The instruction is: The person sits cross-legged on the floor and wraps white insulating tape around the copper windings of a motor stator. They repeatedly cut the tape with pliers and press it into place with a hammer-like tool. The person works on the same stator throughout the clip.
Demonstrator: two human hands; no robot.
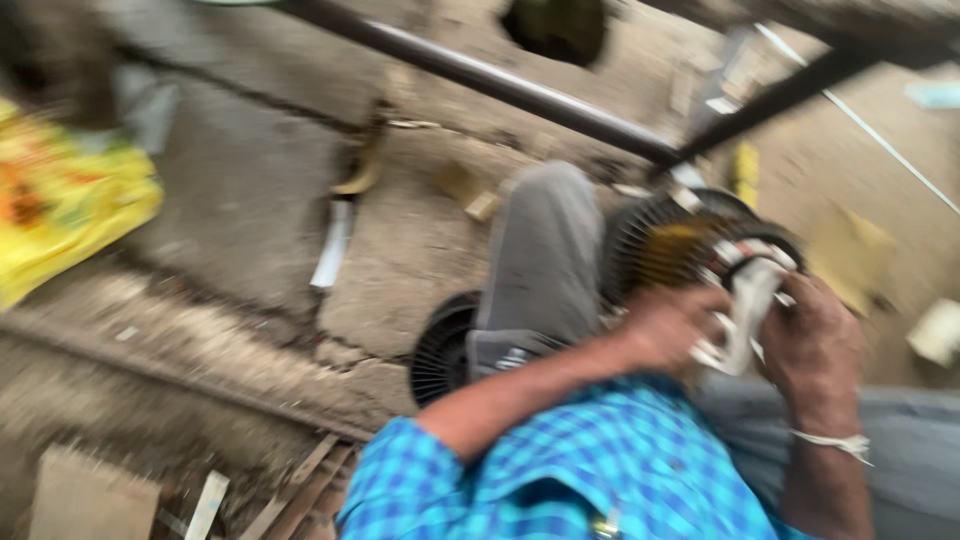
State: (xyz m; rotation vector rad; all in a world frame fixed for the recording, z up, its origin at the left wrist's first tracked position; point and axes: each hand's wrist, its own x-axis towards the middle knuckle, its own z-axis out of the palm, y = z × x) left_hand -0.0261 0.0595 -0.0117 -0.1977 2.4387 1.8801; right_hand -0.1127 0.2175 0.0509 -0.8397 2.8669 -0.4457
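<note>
Down over our lap, we hold a round black motor housing with ribbed vents and a coppery winding inside, raised just above the grey-trousered knee. Our left hand is closed around a white plastic piece at the housing's lower edge, fingers curled on it. Our right hand clasps the same white piece from the other side, with a pale band at the wrist. Both arms come out of a blue checked shirt. A black slatted fan grille lies on the cracked concrete floor just beside the knee. Well apart, at the far left, sits a yellow bag. A dark metal tube crosses above. Everything is blurred.
</note>
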